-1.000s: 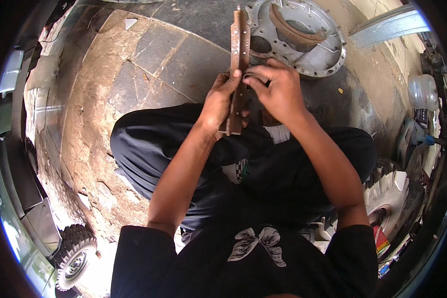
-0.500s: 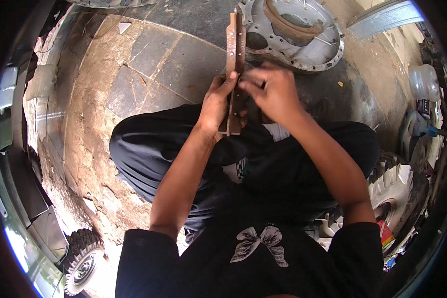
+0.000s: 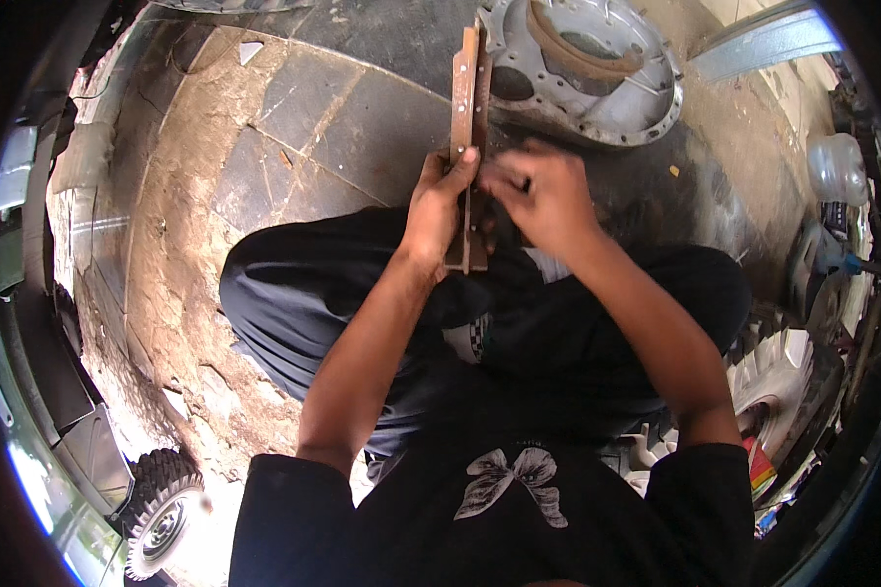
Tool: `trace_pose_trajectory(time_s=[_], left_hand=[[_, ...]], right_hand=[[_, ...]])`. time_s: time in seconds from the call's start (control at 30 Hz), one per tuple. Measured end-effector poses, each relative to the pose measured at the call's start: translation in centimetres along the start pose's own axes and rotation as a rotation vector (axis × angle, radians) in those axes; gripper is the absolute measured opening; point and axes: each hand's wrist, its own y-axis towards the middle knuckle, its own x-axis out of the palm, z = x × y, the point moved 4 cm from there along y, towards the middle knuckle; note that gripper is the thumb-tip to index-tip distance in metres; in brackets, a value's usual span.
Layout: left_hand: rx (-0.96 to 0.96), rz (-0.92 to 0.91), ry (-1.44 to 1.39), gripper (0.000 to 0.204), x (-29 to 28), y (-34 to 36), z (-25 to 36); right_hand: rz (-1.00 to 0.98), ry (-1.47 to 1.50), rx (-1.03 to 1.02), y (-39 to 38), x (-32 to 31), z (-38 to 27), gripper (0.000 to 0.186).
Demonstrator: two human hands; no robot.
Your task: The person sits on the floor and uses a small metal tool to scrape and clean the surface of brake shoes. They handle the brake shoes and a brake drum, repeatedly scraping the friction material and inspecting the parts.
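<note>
My left hand (image 3: 442,208) is closed round the lower part of a rusty brown brake shoe (image 3: 465,103), its thumb along the edge. The shoe stands lengthwise above my lap, seen edge-on, with small pale rivets down its face. Close to the shoe's right side is my right hand (image 3: 548,191), fingers curled into a pinch and smeared by motion. Whatever lies between those fingertips cannot be made out. Beyond the shoe, a grey metal housing (image 3: 597,122) with holes round its rim lies on the floor. A second curved, rusty brake shoe (image 3: 558,44) rests on the housing.
My crossed legs in dark trousers (image 3: 303,284) are below the hands. Worn grey tiles (image 3: 382,108) and broken concrete (image 3: 181,254) make up the floor. To the right are a clear plastic jug (image 3: 837,168) and a chunky tyre (image 3: 768,377); another tyre (image 3: 166,519) stands lower left.
The brake shoe and both hands have shifted slightly to the right. The shoe has turned a little, showing more of its riveted left face. My right hand still moves beside it.
</note>
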Motion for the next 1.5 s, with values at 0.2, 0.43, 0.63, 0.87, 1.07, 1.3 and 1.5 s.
trace_pose_trajectory(time_s=[0.2,0.43,0.63,0.87,1.07,1.3,1.5], left_hand=[[-0.011,0.034,-0.023,0.045,0.0,0.2,-0.7],[0.138,0.022,0.009,0.041,0.2,1.5,-1.5],[0.04,-0.016,-0.053,0.042,0.5,1.2,-1.1],[0.019,0.01,-0.033,0.044,0.8,0.4,-0.3],[0.055,0.024,-0.005,0.044,0.4,0.9,-0.9],[0.031,-0.006,-0.03,0.036,0.2,1.0,-1.0],[0.027,0.025,0.035,0.037,0.3,0.9,-0.8]], right_hand=[[0.018,-0.03,0.035,0.7,-0.4,-0.6,0.016],[0.026,0.0,-0.026,1.1,-1.4,0.6,0.016],[0.024,-0.026,-0.037,1.5,-1.4,0.4,0.019],[0.015,-0.012,-0.042,0.9,-0.9,0.0,0.017],[-0.029,-0.067,0.014,0.4,-1.1,0.2,0.017],[-0.022,-0.037,0.016,0.7,-1.2,0.0,0.018],[0.022,-0.021,-0.143,-0.2,-1.0,-0.5,0.019]])
